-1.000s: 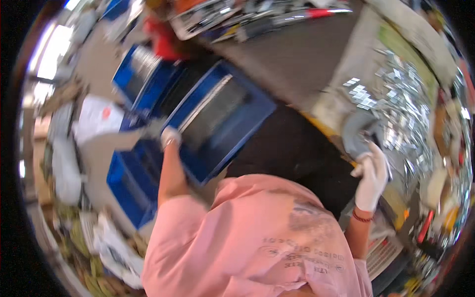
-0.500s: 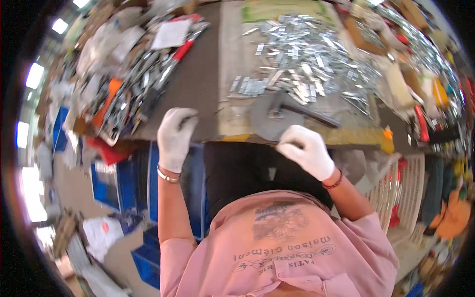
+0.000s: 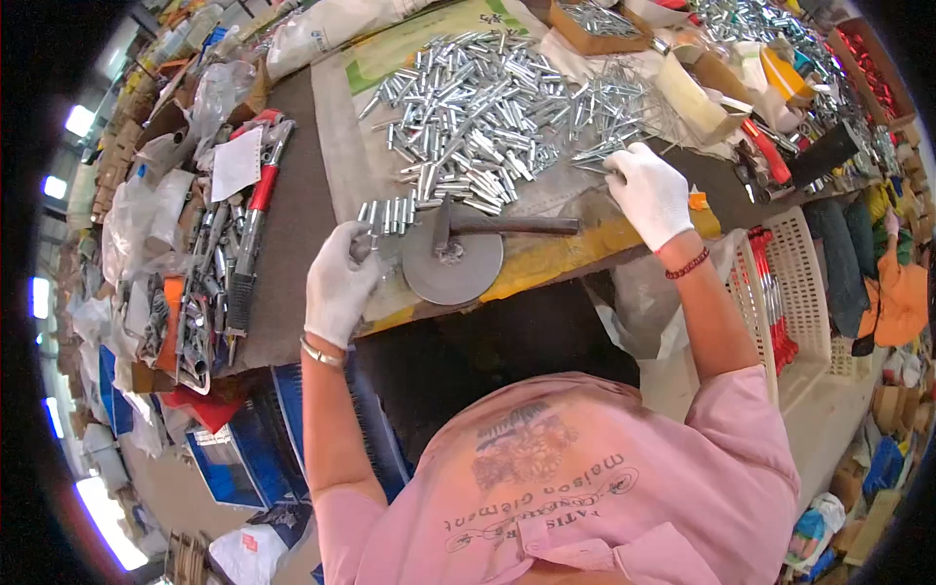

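Note:
My left hand (image 3: 343, 281), in a white glove, is over the table's front edge with thumb and fingers bent together. Whatever may be between them is too small to make out. Beside its fingertips stands a short row of silver metal pins (image 3: 388, 214). My right hand (image 3: 651, 193), also gloved, reaches to the near side of a pile of thin metal rods (image 3: 616, 102). Its fingertips are pinched together, and what they grip is hidden. Between my hands a hammer (image 3: 517, 225) lies with its head on a round grey metal disc (image 3: 451, 268).
A large heap of silver pins (image 3: 468, 107) covers the middle of the table. At the left are tools and metal parts (image 3: 210, 263). Cardboard boxes (image 3: 702, 97) and a red-handled tool (image 3: 766, 151) sit at the right. A cream plastic basket (image 3: 804, 283) stands below.
The view has swung to the right. My right hand has moved from beside the disc out to the thin rods. My left hand has come near the row of pins.

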